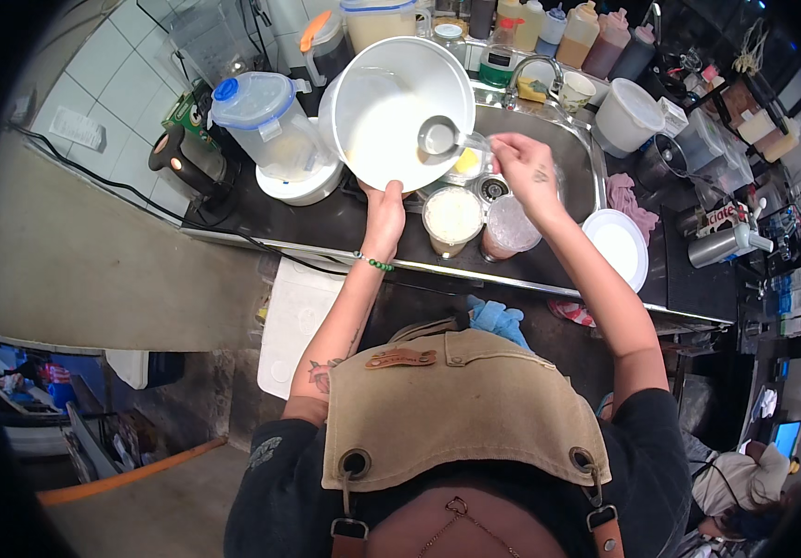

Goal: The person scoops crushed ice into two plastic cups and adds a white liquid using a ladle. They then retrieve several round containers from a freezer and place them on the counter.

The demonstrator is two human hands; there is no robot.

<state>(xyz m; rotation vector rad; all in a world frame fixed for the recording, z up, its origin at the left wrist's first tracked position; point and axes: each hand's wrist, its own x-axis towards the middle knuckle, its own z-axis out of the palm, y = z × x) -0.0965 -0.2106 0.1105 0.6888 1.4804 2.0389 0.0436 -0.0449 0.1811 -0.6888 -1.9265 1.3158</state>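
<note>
My left hand (388, 215) grips the lower rim of a tilted white plastic bucket (372, 84), its mouth towards me and something whitish inside. With my right hand (527, 167) I hold a measuring scoop (439, 137) by its handle, its bowl at the bucket's lower right rim. Below the bucket stand a clear cup with a pale, grainy filling (453, 216) and, to its right, a clear cup with ice and a pinkish drink (510, 224). Behind them, partly hidden by the scoop, is a clear container with something yellow (467, 162).
A steel sink (564, 150) with a tap (536, 64) lies behind my right hand. Leftwards stand a lidded clear container (257, 129) and an electric kettle (187, 164). A white plate (616, 247) and pink cloth (630, 206) lie right; squeeze bottles (578, 35) line the back.
</note>
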